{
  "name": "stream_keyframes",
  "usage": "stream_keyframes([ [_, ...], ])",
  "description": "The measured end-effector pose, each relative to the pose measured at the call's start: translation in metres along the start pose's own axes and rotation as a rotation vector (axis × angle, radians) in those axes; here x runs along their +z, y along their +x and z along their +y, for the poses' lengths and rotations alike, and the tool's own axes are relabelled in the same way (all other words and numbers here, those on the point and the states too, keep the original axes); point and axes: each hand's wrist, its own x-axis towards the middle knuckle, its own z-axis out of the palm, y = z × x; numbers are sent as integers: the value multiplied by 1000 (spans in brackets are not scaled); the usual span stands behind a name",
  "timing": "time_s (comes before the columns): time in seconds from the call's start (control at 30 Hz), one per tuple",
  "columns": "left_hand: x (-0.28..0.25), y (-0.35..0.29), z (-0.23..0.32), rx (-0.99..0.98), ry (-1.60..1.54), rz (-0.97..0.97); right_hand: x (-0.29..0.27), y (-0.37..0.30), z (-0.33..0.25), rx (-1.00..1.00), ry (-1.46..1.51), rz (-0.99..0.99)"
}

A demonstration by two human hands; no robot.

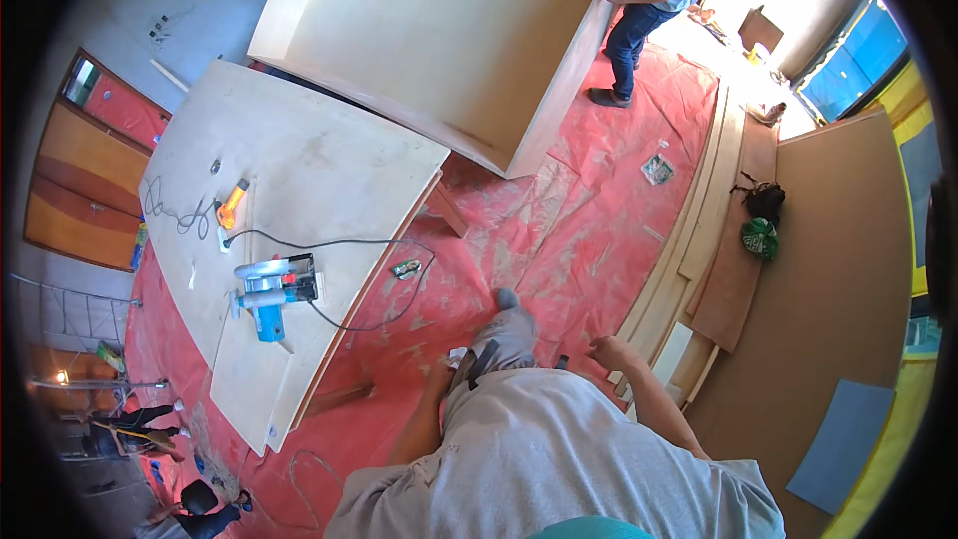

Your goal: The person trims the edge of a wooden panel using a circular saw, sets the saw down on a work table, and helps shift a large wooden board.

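My left hand (440, 375) is low beside my left thigh, its fingers curled next to a small white thing (457, 355) that I cannot make out. A dark strip (483, 360) lies along the trouser leg (510, 339) there. Out to the right, my right hand (613, 352) hangs over the red sheeting, fingers loosely bent and apart, holding nothing. Ahead on the left, a blue and silver circular saw (269, 297) rests on a pale plywood worktop (344, 155), its black cord dropping over the edge. An orange power tool (233, 204) lies behind it.
A large open wooden box (429, 30) stands ahead; another person (639, 20) grips its right side. Red sheeting (609, 200) covers the floor. Long boards (689, 240) and a brown panel (838, 269) line the right. A green packet (406, 268) lies by the saw cord.
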Motion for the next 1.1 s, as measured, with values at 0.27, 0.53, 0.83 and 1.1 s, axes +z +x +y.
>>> stream_keyframes([
  [0.27,51,142,-25,-12,-112,-25,-49,56,-1,-64,90,-1],
  [0.53,-55,250,192,20,-315,159,-93,181,193,-517,-709,-169],
  [0.83,-51,198,140,-245,-1086,197,-177,239,33,-45,29,-163],
  [1.1,35,11,23,-723,-948,207,-217,352,-19,-352,-98,-294],
])
